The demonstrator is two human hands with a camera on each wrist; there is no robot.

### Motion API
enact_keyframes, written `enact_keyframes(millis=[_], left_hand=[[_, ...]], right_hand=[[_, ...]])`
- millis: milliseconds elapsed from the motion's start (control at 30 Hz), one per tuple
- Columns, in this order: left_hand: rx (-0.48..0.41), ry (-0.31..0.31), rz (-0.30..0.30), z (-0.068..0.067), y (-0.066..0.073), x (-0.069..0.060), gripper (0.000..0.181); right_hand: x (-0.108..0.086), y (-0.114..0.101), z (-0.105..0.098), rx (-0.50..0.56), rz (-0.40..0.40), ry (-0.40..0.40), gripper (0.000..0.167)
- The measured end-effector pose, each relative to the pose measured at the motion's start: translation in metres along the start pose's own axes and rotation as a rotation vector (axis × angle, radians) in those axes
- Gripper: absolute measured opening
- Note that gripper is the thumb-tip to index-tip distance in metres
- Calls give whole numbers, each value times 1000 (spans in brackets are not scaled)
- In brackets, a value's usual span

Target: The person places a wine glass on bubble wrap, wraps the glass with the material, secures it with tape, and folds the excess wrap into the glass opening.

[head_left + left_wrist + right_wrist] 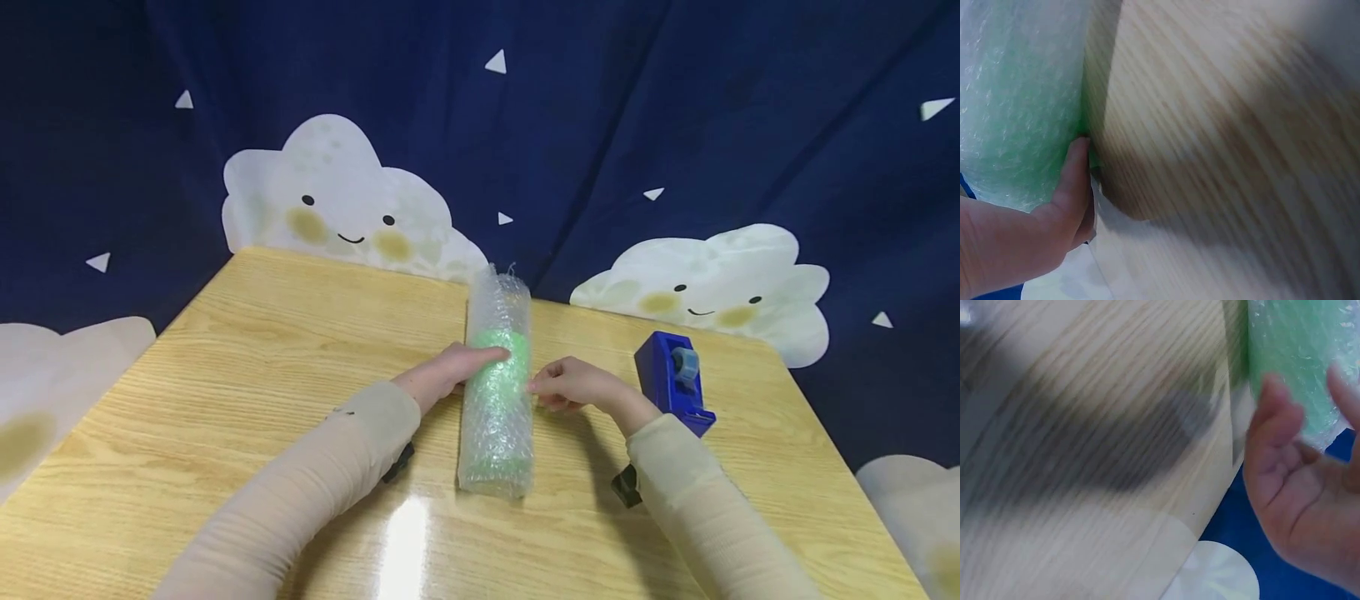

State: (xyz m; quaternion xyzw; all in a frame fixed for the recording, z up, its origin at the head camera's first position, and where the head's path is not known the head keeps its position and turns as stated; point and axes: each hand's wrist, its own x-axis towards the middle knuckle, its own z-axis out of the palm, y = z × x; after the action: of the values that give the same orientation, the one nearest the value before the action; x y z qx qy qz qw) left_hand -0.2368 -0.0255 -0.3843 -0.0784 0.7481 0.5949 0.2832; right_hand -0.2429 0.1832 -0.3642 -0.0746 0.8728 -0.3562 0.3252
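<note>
A long green bundle in clear bubble wrap (497, 421) lies lengthwise on the wooden table, its wrap reaching past the green part at the far end. From its left side my left hand (450, 367) holds it, the thumb laid over the top. In the left wrist view, fingers (1072, 181) of that hand lie against the wrap's side. Just right of the bundle is my right hand (581, 385), fingers loosely bent. The right wrist view shows that hand's thumb and fingers (1272, 412) apart, with nothing visible between them.
A blue tape dispenser (660, 371) with a roll of clear tape (685, 365) stands right of my right hand. The wooden table (300, 333) ends at a dark blue curtain (570, 125) printed with white clouds and triangles.
</note>
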Motion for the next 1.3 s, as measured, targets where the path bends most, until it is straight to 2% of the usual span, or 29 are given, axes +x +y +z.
enact_keyframes(millis=[133, 233, 333, 433, 600, 800, 967, 1300], left_hand=[[16, 3, 9, 1, 0, 0, 88], [30, -13, 32, 1, 1, -2, 89], [59, -26, 76, 1, 3, -7, 96], [94, -22, 127, 0, 5, -11, 101], [136, -6, 195, 1, 7, -16, 98], [87, 23, 289, 3, 11, -21, 89], [98, 73, 382, 6, 18, -26, 84], [151, 130, 553, 11, 26, -39, 76]], right_hand=[[5, 6, 4, 152, 26, 52, 52], [6, 5, 8, 242, -10, 11, 65], [3, 1, 11, 288, -65, -25, 68], [0, -2, 11, 328, -113, -25, 67], [-7, -5, 10, 359, -147, 25, 63], [-14, -11, 11, 354, -160, 142, 65], [-22, -17, 9, 346, -187, 230, 67], [-40, -22, 6, 308, -272, 336, 67]])
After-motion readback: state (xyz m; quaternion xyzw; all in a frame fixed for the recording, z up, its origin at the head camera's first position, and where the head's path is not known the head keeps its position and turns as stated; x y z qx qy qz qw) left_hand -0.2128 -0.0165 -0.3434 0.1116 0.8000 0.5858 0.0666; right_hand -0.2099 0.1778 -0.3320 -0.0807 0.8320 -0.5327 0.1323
